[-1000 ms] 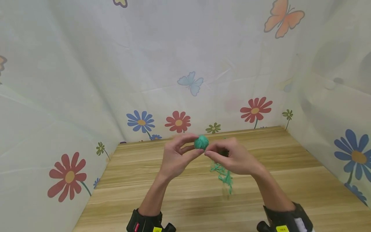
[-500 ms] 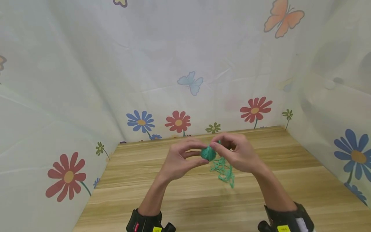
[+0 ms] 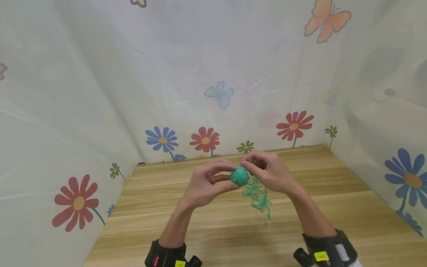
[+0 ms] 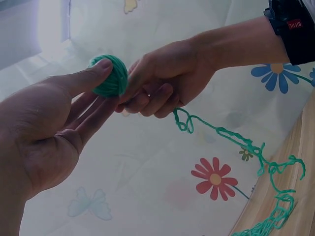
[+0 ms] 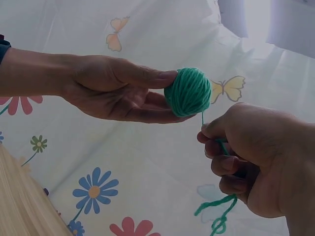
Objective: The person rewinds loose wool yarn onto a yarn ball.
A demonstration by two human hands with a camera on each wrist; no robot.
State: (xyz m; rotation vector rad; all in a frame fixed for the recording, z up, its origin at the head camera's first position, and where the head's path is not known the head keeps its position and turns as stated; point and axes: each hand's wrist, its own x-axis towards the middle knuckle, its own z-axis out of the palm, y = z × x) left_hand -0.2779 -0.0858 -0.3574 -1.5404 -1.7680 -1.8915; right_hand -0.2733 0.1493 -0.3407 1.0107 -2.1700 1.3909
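Ball of green yarn [image 3: 240, 176], wound round and full, is held up in the air over the wood-grained desk [image 3: 146, 218], gripped by the left hand [image 3: 201, 186]. That hand comes in from its own side with the thumb pressed against one face of the ball and the fingers [image 4: 91, 115] against the other, so the yarn is pinched between them near the tips, well clear of the palm.

The right hand [image 3: 271, 172] is just beside the ball. Its thumb and forefinger are pressed together on a thin strand [image 5: 203, 119], which runs a short way from the ball to the pinch. The other fingers of that hand are curled in towards the palm, and the yarn passes through them and comes out below.

From there the loose yarn [image 4: 253, 148] trails in kinks and small loops down to the desk, where more of it lies in a net-like heap.

Each wrist wears a black strap, the left strap [image 3: 165, 255] and the right strap [image 3: 330, 247] both showing a yellow label. Around the desk hangs a pale sheet [image 3: 180, 55] printed with red flowers [image 3: 78, 203], blue flowers [image 3: 413, 180] and butterflies [image 3: 327, 20], the one high on the right being orange
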